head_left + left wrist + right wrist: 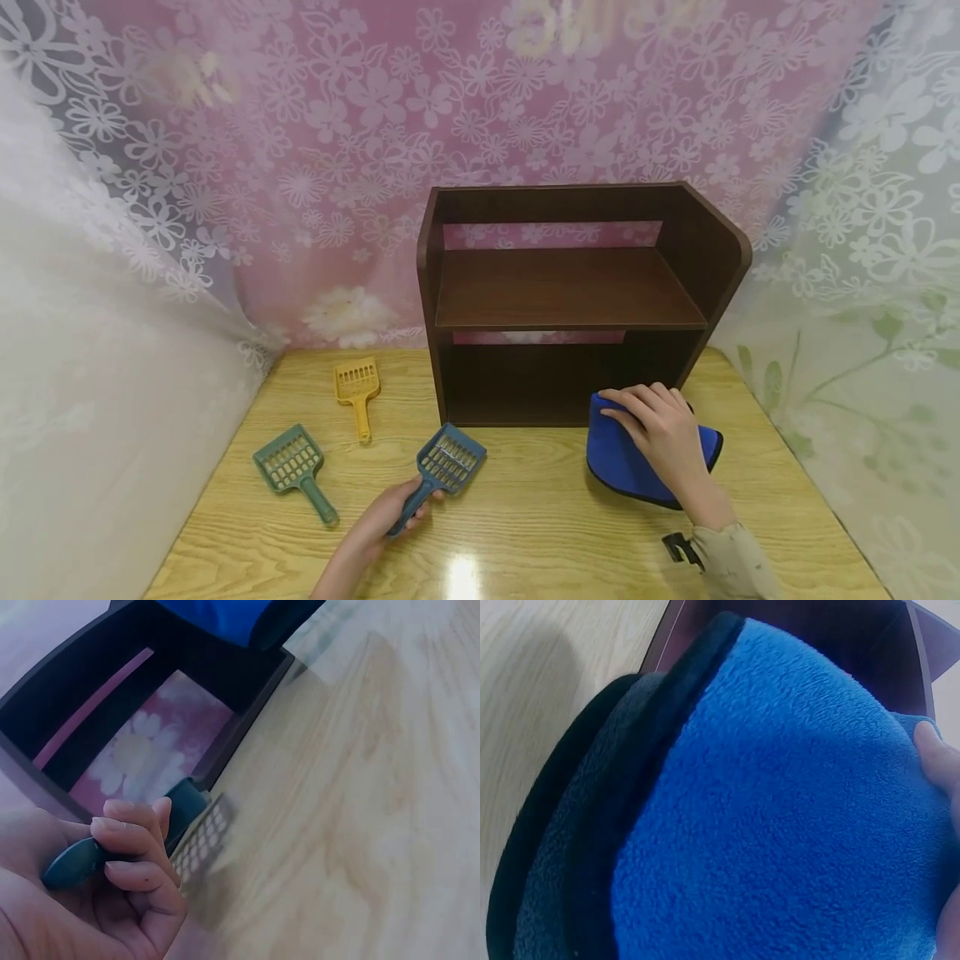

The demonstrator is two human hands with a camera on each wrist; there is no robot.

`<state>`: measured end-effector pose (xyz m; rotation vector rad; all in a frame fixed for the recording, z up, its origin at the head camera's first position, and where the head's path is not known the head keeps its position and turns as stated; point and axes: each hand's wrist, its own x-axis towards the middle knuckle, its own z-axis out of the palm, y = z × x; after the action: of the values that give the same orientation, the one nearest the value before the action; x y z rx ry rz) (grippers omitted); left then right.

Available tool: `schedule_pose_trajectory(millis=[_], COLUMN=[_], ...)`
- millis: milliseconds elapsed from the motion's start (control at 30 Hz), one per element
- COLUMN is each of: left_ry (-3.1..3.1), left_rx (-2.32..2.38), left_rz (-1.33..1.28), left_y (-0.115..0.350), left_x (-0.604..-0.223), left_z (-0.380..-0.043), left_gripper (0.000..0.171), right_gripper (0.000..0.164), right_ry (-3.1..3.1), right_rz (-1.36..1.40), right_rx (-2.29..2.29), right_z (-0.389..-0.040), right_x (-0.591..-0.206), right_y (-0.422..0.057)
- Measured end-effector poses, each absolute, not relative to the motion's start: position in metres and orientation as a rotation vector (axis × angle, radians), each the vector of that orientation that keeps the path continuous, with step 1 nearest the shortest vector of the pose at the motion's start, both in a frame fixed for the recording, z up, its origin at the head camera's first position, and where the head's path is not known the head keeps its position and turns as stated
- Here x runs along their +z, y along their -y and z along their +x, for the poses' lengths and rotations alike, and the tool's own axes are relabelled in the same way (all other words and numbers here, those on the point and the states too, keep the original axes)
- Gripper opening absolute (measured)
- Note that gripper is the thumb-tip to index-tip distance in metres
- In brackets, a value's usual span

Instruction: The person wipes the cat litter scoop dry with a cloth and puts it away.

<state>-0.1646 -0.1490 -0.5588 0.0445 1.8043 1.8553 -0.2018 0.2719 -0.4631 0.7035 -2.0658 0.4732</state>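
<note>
My left hand [400, 510] grips the handle of a dark blue slotted litter scoop [452, 460], its fingers curled round it in the left wrist view. The scoop's head points away from me, toward the shelf. On the right, my right hand [663, 429] pinches a folded blue cloth [626, 458] with dark edging by its upper part, in front of the shelf's lower right corner. Close up in the right wrist view, the cloth [780, 795] looks plush, with a dark grey layer [544, 900] behind the blue one.
A dark brown two-tier shelf [570, 287] stands at the back of the wooden table [525, 550]. To the left lie a yellow litter scoop [362, 412] and a green litter scoop [318, 498]. Flowered curtains [337, 167] hang behind and at both sides.
</note>
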Motion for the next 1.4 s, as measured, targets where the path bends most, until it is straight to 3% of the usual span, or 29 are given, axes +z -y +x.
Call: schedule_pose_trajectory(millis=[567,1000,1400], left_ry=[-1.775,-1.728,-1.707], left_rx=[1.873,1.876,1.887], left_rz=[0.187,0.264,0.378], left_y=[0.096,0.062,0.048], left_x=[-0.533,-0.521,-0.505], left_z=[-0.185,-0.187,-0.188], left_gripper=[0.048,0.05,0.044], right_gripper=[0.023,0.03,0.032], right_ry=[2.111,2.061,2.135], right_rz=[0.751,0.751,0.884], right_rx=[0.423,0.422,0.437], right_z=[-0.217,-0.234,-0.228], right_x=[-0.449,-0.434,-0.453], right_y=[-0.253,-0.231,-0.183])
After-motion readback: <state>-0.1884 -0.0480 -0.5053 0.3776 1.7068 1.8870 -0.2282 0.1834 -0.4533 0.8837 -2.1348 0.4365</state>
